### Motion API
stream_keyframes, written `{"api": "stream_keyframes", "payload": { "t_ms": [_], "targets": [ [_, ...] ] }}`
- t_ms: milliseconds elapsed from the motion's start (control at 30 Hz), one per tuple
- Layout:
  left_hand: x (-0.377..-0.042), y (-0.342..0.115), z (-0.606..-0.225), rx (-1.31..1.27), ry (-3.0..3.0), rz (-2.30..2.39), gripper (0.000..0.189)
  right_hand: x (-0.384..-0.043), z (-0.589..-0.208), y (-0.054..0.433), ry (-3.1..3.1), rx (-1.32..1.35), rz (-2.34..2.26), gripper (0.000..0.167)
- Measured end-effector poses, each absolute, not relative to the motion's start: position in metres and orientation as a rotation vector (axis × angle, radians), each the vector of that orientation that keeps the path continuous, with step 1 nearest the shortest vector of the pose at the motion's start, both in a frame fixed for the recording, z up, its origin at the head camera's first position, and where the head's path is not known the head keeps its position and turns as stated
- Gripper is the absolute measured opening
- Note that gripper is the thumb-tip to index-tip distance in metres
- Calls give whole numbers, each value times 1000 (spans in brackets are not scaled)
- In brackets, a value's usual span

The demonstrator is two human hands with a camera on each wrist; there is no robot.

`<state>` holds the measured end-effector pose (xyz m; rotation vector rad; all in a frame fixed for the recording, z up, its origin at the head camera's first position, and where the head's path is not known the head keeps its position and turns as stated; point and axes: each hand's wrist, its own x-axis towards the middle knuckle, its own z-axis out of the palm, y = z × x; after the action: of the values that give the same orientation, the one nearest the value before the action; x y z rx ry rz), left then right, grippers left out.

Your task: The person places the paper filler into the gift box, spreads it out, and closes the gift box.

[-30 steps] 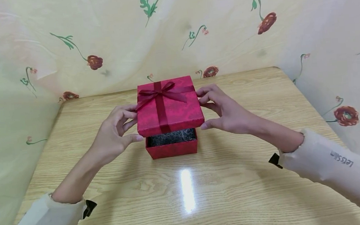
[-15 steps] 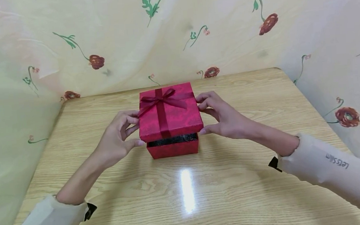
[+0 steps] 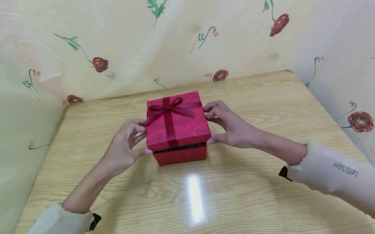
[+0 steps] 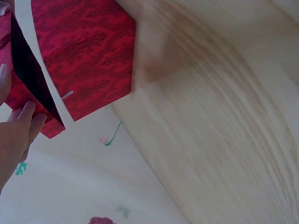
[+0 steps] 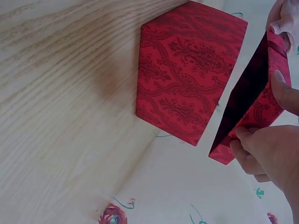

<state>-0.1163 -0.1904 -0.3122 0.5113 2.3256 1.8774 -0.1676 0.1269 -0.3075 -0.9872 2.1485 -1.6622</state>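
A red gift box lid (image 3: 189, 126) with a dark red ribbon bow (image 3: 171, 108) hangs just over the matching red box base (image 3: 181, 156). My left hand (image 3: 123, 147) grips the lid's left side, thumb at the near corner and fingers farther back. On the opposite side my right hand (image 3: 233, 127) holds it the same way. Both wrist views show a narrow gap between the lid (image 5: 254, 112) and the base (image 5: 187, 70), whose patterned side (image 4: 88, 56) stands on the table. Only a thin dark strip of the inside shows at the front.
The box stands on a light wood-grain table (image 3: 141, 207), toward its back edge. Behind and at both sides hangs a cream cloth (image 3: 129, 34) printed with red flowers. A bright light reflection lies on the table in front of the box.
Both hands have lowered the lid toward the base. The gap at the front has narrowed, and the dark shredded filling seen earlier is mostly covered. The base has stayed in place.
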Motion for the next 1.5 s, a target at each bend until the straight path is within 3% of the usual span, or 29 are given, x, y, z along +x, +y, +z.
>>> {"api": "stream_keyframes", "payload": {
  "t_ms": [1500],
  "targets": [
    [-117, -185, -356, 369, 2273, 1854, 50, -166, -355, 123, 2246, -918, -1525, 42]
  ]
}}
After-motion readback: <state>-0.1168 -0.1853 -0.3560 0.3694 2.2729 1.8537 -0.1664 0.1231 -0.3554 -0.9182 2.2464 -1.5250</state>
